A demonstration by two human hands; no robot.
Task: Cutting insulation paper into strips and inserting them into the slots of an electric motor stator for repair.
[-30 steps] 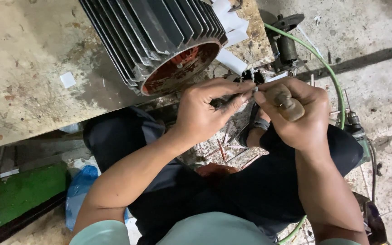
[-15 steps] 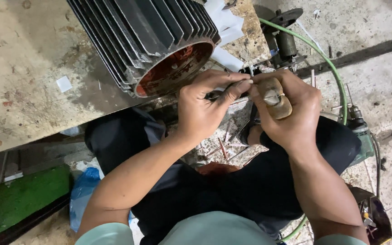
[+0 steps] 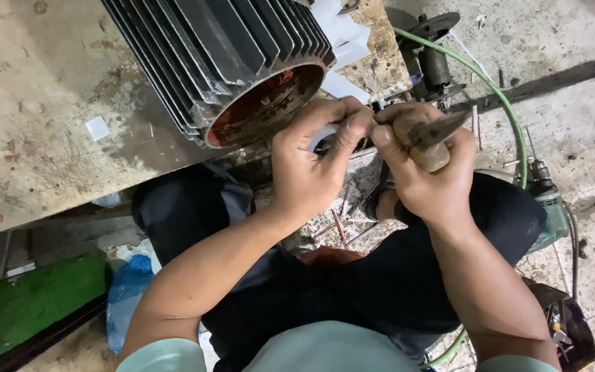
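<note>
A big finned motor housing point(image 3: 228, 62) lies on the tabletop point(image 3: 43, 138) just above the left hand point(image 3: 311, 165), whose fingers pinch a white strip point(image 3: 325, 134). Touching it, the right hand point(image 3: 428, 179) is clamped round a wooden-handled tool point(image 3: 428, 141).

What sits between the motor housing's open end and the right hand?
The left hand, head view: it sits between the motor housing and the right hand, fingertips meeting it.
</note>
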